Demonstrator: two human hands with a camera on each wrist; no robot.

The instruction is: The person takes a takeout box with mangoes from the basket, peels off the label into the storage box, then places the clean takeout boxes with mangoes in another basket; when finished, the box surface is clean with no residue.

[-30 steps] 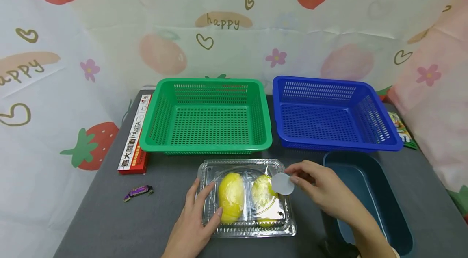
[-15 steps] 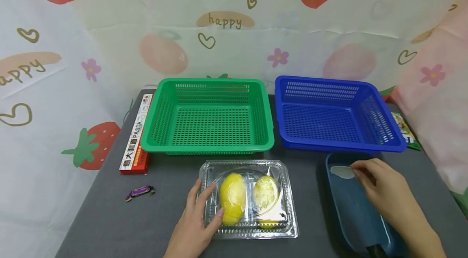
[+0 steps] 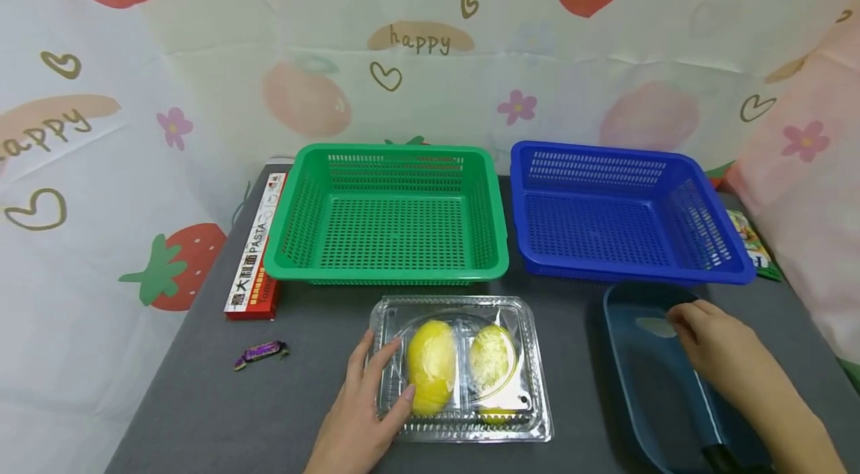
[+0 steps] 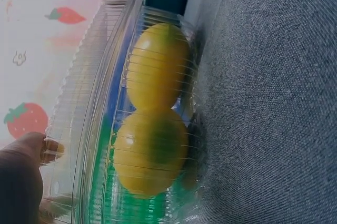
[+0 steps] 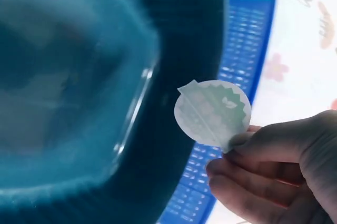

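Note:
My left hand (image 3: pixel 363 407) rests on the left side of a clear plastic clamshell box (image 3: pixel 470 435), its fingers spread over the lid. Two yellow fruits (image 4: pixel 158 69) lie side by side inside, seen through the ridged wall in the left wrist view. Between thumb and fingertips my right hand (image 3: pixel 728 351) pinches a round sticker (image 5: pixel 213 113), pale with a green printed edge and a strip across it. In the head view, that hand is over the far part of a dark blue rectangular tray (image 3: pixel 661 403).
Behind the box stand a green basket (image 3: pixel 386 274) and a blue basket (image 3: pixel 638 271). To the left are a pasta box (image 3: pixel 255 257) and a purple-wrapped candy (image 3: pixel 262 353). A green snack packet (image 3: pixel 755 246) pokes out past the blue basket. A printed curtain hangs behind.
My right hand has carried the sticker rightward from above the clamshell box to over the dark blue tray. The left hand has stayed on the box. The view has shifted slightly.

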